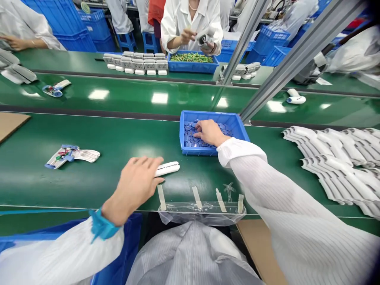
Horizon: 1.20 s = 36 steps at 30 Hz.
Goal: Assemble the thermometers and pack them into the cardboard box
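My left hand (138, 182) is closed over one end of a white plastic housing (168, 168), a slim rounded piece resting on or just above the green work surface. The fingers hide its left part. My right hand (210, 132) reaches into a blue bin (215, 151), its bent fingers apart among many small round blue parts (190, 132). Whether a fingertip touches one of them is hard to tell. Left of my left hand lies an opened device (71, 155), with blue pieces and coloured wires in its white shell.
White housings (341, 166) are stacked at right. Tape strips (196, 198) hold a plastic bag (202, 217) on the front edge. A metal post (297, 59) rises behind the bin. Across the green belt (124, 95), a co-worker (191, 27) handles a grey-white part over green pieces.
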Motion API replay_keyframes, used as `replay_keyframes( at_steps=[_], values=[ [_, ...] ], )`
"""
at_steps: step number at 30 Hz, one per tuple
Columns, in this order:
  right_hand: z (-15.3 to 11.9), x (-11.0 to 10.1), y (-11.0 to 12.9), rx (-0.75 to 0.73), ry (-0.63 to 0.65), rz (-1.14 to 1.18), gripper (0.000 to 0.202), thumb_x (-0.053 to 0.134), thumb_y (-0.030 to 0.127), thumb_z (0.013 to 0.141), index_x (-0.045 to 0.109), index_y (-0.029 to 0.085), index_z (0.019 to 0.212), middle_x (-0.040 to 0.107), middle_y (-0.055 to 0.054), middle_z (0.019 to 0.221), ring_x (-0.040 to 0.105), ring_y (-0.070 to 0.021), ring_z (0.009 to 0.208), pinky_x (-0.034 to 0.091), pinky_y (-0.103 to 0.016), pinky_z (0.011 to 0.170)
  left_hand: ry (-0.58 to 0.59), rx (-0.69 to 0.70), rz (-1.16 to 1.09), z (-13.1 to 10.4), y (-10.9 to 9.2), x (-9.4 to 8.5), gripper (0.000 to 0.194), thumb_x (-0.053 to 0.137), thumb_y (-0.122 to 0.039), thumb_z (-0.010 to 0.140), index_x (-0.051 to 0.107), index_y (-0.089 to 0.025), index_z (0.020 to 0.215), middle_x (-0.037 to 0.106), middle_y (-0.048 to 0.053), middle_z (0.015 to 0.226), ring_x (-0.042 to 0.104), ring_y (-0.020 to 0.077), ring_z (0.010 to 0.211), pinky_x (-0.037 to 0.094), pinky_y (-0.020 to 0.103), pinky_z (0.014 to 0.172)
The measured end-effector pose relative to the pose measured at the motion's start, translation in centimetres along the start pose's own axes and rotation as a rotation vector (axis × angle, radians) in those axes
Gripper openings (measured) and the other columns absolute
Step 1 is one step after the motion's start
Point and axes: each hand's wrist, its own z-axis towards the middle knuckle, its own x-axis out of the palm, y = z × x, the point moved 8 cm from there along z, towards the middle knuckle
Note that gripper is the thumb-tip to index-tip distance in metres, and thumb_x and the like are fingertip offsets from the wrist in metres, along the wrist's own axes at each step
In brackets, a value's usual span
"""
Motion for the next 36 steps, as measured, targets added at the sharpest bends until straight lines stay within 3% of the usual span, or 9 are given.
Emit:
replay_keyframes(
  at_steps=[3, 6, 10, 13, 17, 22, 28, 32, 36],
  values=[
    [0.8, 1.0, 0.3, -0.018, 0.018, -0.013, 0.019, 0.078, 0.012, 0.077, 0.077, 0.012, 0.096, 0.076, -0.013, 0.089, 0.07, -0.0226, 0.087, 0.047, -0.028, 0.078, 0.066, 0.116, 0.178, 1.4, -2.5, 0.6, 0.009, 0.06, -0.02, 0.09, 0.066, -0.014, 0.095, 0.07, 0.014, 0.089, 0.063, 0.0332, 0.087, 0.042, 0.043, 0.078],
    [-0.2, 0.1, 0.5, -0.025, -0.009, -0.002, 0.01, 0.071, 0.004, 0.078, 0.077, 0.013, 0.077, 0.075, -0.014, 0.08, 0.07, -0.0233, 0.083, 0.048, -0.029, 0.076, 0.04, -0.018, 0.075, 2.0, -1.8, -0.1, 0.012, 0.055, -0.021, 0.093, 0.063, -0.014, 0.099, 0.069, 0.013, 0.09, 0.063, 0.0304, 0.083, 0.042, 0.039, 0.073],
    [-3.6, -3.0, 1.8, -0.051, -0.125, 0.075, 0.02, 0.059, 0.01, 0.089, 0.078, 0.015, 0.084, 0.077, -0.01, 0.089, 0.07, -0.0205, 0.085, 0.049, -0.03, 0.081, -0.006, -0.254, -0.505, 1.9, 0.1, -0.7, 0.029, 0.053, -0.043, 0.097, 0.06, -0.018, 0.111, 0.069, 0.007, 0.094, 0.063, 0.024, 0.079, 0.043, 0.033, 0.067],
    [-7.5, -4.8, 3.4, -0.026, -0.309, 0.389, 0.024, 0.057, 0.03, 0.097, 0.077, 0.018, 0.1, 0.077, -0.005, 0.086, 0.069, -0.0163, 0.073, 0.053, -0.029, 0.074, 0.026, -0.325, -1.036, 2.2, -1.0, 0.4, 0.041, 0.05, -0.057, 0.097, 0.06, -0.017, 0.101, 0.068, 0.005, 0.09, 0.063, 0.0187, 0.077, 0.045, 0.029, 0.065],
    [-11.6, -3.1, 5.4, -0.028, -0.353, 0.919, 0.018, 0.068, 0.034, 0.089, 0.079, 0.022, 0.098, 0.079, -0.003, 0.095, 0.073, -0.0176, 0.082, 0.058, -0.03, 0.078, 0.079, -0.374, -1.347, 2.8, -3.2, 1.7, 0.045, 0.055, -0.058, 0.094, 0.06, -0.015, 0.104, 0.067, 0.006, 0.09, 0.058, 0.0144, 0.069, 0.044, 0.026, 0.059],
    [-13.3, -1.3, 6.2, -0.11, -0.211, 1.136, 0.01, 0.07, 0.026, 0.088, 0.077, 0.022, 0.095, 0.076, -0.004, 0.115, 0.071, -0.0196, 0.108, 0.057, -0.035, 0.095, 0.063, -0.303, -1.273, 2.7, -3.5, 1.5, 0.043, 0.058, -0.054, 0.094, 0.062, -0.014, 0.109, 0.066, 0.005, 0.088, 0.058, 0.0142, 0.074, 0.043, 0.025, 0.063],
    [-14.1, -1.9, 5.7, -0.128, -0.232, 1.026, 0.012, 0.063, 0.025, 0.093, 0.072, 0.021, 0.1, 0.074, -0.004, 0.119, 0.071, -0.0189, 0.107, 0.057, -0.036, 0.095, 0.147, -0.252, -1.212, 2.7, -3.8, 1.9, 0.044, 0.055, -0.056, 0.095, 0.063, -0.015, 0.107, 0.066, 0.003, 0.084, 0.057, 0.0138, 0.07, 0.043, 0.026, 0.061],
    [-14.5, -0.9, 5.4, -0.058, -0.09, 0.986, 0.031, 0.061, 0.033, 0.095, 0.068, 0.022, 0.124, 0.073, -0.006, 0.121, 0.072, -0.021, 0.104, 0.059, -0.038, 0.091, 0.085, -0.163, -1.02, 2.9, -4.2, 0.9, 0.043, 0.056, -0.055, 0.095, 0.065, -0.019, 0.117, 0.068, 0.002, 0.091, 0.059, 0.016, 0.079, 0.044, 0.028, 0.069],
    [-15.1, -2.1, 4.9, -0.091, -0.153, 0.859, 0.03, 0.063, 0.03, 0.094, 0.071, 0.022, 0.122, 0.074, -0.005, 0.122, 0.07, -0.0223, 0.11, 0.054, -0.04, 0.1, 0.069, -0.111, -0.876, 2.8, -4.9, 0.3, 0.043, 0.053, -0.053, 0.098, 0.063, -0.023, 0.128, 0.071, 0.001, 0.096, 0.061, 0.0174, 0.081, 0.045, 0.029, 0.07]
  ],
)
